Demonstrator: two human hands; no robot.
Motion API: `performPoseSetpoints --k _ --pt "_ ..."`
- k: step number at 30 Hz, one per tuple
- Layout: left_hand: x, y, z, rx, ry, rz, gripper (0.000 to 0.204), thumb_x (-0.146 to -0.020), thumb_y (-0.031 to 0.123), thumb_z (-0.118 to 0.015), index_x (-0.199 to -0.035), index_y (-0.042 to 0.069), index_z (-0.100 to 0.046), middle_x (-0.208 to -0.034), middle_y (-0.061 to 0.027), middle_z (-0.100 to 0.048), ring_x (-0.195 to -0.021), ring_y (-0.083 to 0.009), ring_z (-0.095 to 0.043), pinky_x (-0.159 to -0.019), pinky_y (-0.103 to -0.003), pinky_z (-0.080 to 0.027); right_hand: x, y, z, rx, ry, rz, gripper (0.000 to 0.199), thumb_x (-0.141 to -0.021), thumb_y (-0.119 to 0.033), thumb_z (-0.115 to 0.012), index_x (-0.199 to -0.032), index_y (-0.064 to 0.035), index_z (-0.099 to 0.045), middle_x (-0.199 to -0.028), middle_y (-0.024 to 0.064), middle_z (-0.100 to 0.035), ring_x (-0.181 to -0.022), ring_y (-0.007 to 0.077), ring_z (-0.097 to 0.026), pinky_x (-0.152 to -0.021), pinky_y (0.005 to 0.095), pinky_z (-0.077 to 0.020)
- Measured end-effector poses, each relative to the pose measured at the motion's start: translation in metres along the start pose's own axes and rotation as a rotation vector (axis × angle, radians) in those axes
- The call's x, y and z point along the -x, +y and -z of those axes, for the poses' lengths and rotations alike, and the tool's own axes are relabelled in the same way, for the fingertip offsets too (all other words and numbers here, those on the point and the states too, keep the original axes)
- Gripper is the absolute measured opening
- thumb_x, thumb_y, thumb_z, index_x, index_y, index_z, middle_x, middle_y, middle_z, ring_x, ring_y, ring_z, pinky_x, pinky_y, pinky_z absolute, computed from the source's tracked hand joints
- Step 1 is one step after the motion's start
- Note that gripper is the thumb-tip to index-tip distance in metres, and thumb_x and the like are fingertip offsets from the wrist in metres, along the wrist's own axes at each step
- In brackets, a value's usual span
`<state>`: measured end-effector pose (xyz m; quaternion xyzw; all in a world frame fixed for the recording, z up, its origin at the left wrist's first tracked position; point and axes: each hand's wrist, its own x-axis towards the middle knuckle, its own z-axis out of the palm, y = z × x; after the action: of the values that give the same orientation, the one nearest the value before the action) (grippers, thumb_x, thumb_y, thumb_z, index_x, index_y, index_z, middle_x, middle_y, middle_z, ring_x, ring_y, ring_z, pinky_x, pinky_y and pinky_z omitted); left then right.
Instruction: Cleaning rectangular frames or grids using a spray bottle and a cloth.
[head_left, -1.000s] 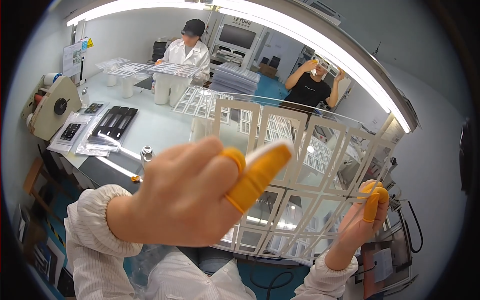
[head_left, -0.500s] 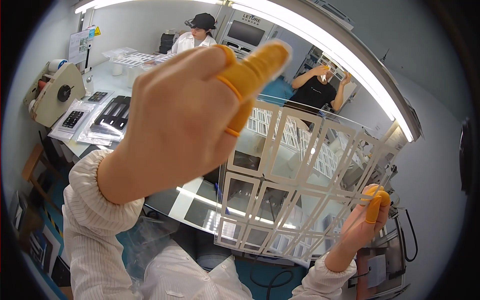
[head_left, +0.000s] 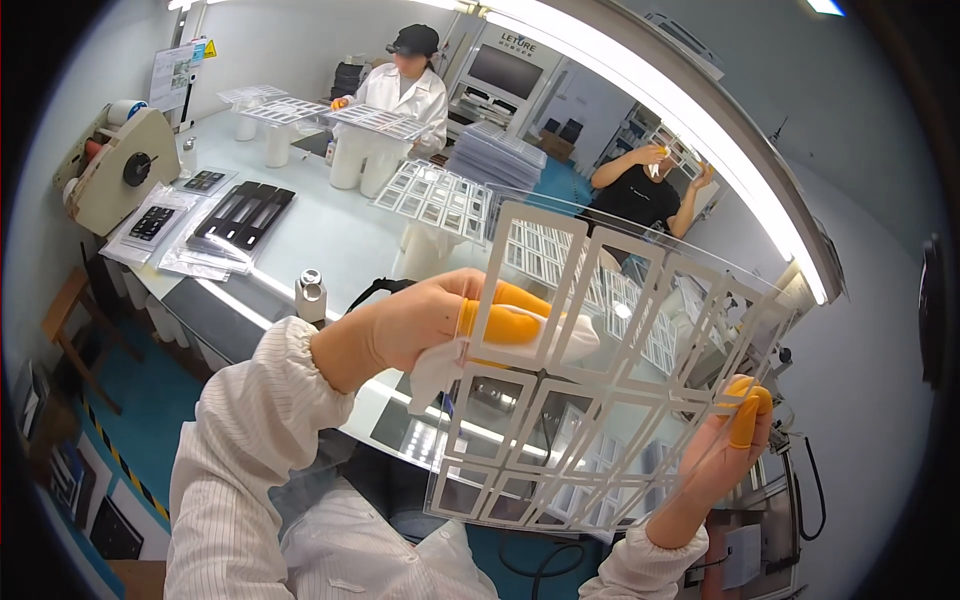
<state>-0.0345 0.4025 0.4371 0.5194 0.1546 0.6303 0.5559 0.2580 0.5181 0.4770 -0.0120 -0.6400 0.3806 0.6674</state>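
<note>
A clear sheet printed with white rectangular frames (head_left: 600,382) stands tilted in front of me. At its right edge, my right hand (head_left: 722,452) grips it, with orange finger cots on the thumb and fingers. My left hand (head_left: 425,318) reaches behind the sheet's left side, so its orange-covered fingers show through the clear panel. A white wiping cloth (head_left: 440,368) is held in it, bunched by the fingertips and hanging below the palm. Whether the cloth touches the sheet's far face I cannot tell.
Similar white-framed sheets (head_left: 432,196) rest on white cylindrical stands across the bench (head_left: 330,235). A metal dispenser bottle (head_left: 311,295), black panels (head_left: 242,215) and a beige reel machine (head_left: 118,170) are on the left. Two co-workers (head_left: 405,90) stand beyond the bench.
My left hand has dropped from high in front of the sheet to behind its left part, the cloth now visible in it. My right hand keeps its grip on the edge.
</note>
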Motion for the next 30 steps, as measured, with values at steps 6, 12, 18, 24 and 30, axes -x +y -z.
performPoseSetpoints --k 6,12,18,24,30 --pt "-0.017 0.017 -0.008 0.313 -0.144 -0.087 0.022 -0.082 0.008 -0.051 -0.101 -0.002 -0.055 -0.080 -0.0075 -0.055 -0.058 -0.0128 -0.052 -0.050 -0.021 -0.043 0.000 -0.001 0.005 0.017 -0.052 -0.005 0.019 -0.086 -0.016 -0.052 -0.099 -0.0019 -0.054 -0.095 0.0059 -0.056 -0.093 0.0146 -0.049 -0.092 0.0289 -0.0320" --pt "-0.025 0.043 -0.005 0.277 -0.264 -0.164 0.033 -0.089 0.022 -0.038 -0.109 -0.003 -0.046 -0.074 -0.0050 -0.050 -0.054 -0.0099 -0.042 -0.046 -0.021 -0.032 0.001 -0.002 -0.002 -0.042 -0.015 -0.037 0.019 -0.085 -0.016 -0.053 -0.099 -0.0024 -0.054 -0.095 0.0047 -0.056 -0.092 0.0136 -0.049 -0.093 0.0301 -0.0306" --pt "-0.022 0.029 0.006 0.322 -0.101 -0.085 0.032 -0.088 0.019 -0.040 -0.113 0.000 -0.045 -0.070 -0.0015 -0.046 -0.053 -0.0095 -0.038 -0.045 -0.020 -0.030 0.003 -0.003 0.000 -0.039 -0.063 -0.007 0.018 -0.085 -0.016 -0.053 -0.096 -0.0026 -0.054 -0.094 0.0053 -0.055 -0.090 0.0148 -0.049 -0.092 0.0315 -0.0314" --pt "0.002 -0.002 0.043 0.179 0.176 -0.059 0.031 -0.088 0.017 -0.040 -0.111 -0.002 -0.045 -0.063 0.0000 -0.042 -0.049 -0.0066 -0.035 -0.043 -0.019 -0.030 0.009 -0.012 -0.005 0.054 0.020 0.033 0.017 -0.082 -0.015 -0.057 -0.093 -0.0025 -0.053 -0.092 0.0047 -0.054 -0.087 0.0133 -0.049 -0.086 0.0301 -0.0347" --pt "0.038 -0.009 0.057 0.031 0.440 -0.036 0.030 -0.086 0.014 -0.048 -0.109 -0.005 -0.047 -0.061 0.0005 -0.042 -0.046 -0.0045 -0.035 -0.037 -0.018 -0.027 0.008 -0.022 -0.001 0.144 -0.058 0.098 0.017 -0.082 -0.014 -0.058 -0.093 -0.0021 -0.052 -0.092 0.0046 -0.053 -0.084 0.0104 -0.049 -0.083 0.0260 -0.0348"
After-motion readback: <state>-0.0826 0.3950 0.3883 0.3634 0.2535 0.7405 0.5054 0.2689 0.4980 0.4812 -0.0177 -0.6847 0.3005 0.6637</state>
